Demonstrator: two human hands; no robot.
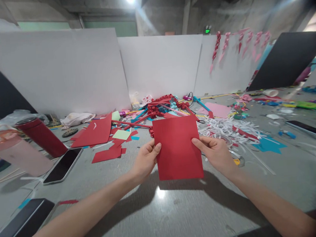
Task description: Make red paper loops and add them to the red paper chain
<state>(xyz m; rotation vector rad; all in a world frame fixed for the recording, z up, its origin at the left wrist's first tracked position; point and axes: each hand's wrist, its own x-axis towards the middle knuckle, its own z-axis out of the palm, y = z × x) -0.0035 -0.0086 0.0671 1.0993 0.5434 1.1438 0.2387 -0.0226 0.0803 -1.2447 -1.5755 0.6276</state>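
Note:
A rectangular sheet of red paper [178, 149] is held up above the grey table [163, 217]. My left hand [145, 159] pinches its left edge, with the thumb on the near face. At the opposite edge, my right hand [218, 152] grips the sheet the same way, its fingers partly hidden behind. Beyond the paper lies a heap of red and blue curled paper pieces [160, 106]. Red paper scraps [107, 154] and a larger red sheet [95, 130] rest to the left of my hands.
On the left are a phone [63, 166], a red bottle [42, 137], a pink bottle [20, 150] and a black box [24, 224]. Shredded white paper [227, 127] and another phone [308, 128] lie right. White boards [160, 67] stand behind, with paper spirals [216, 50] hanging there.

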